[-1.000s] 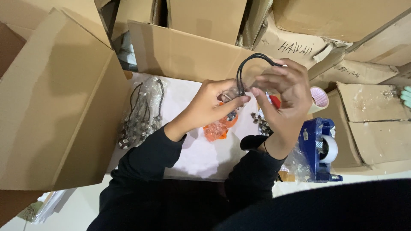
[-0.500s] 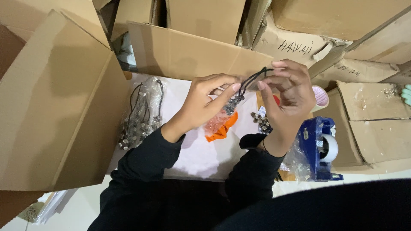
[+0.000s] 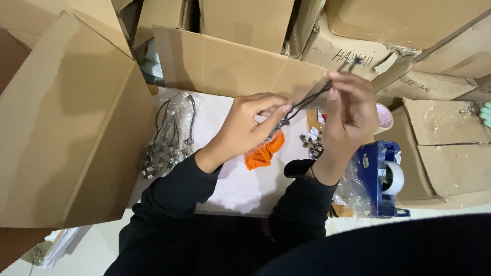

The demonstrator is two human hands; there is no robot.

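1. The left hand [image 3: 250, 128] pinches the lower end of a black cord [image 3: 312, 99] between thumb and forefinger; a small dark metal charm [image 3: 282, 124] hangs at its fingertips.
2. The right hand [image 3: 348, 110] grips the upper end of the cord with closed fingers, so the cord runs taut and slanting from the left hand up to the right, held above the counter [image 3: 240, 184].
3. Just below the left hand lies an orange pouch [image 3: 263, 153] on the white counter.
4. Below the right hand sits a small heap of metal charms [image 3: 312, 144].
5. Well left of the left hand lies a clear bag [image 3: 171, 135] of corded charms.
6. Right of the right wrist stands a blue tape dispenser [image 3: 383, 179], with crumpled clear plastic [image 3: 353, 186] beside it.
7. Beyond both hands stand cardboard boxes [image 3: 230, 61].
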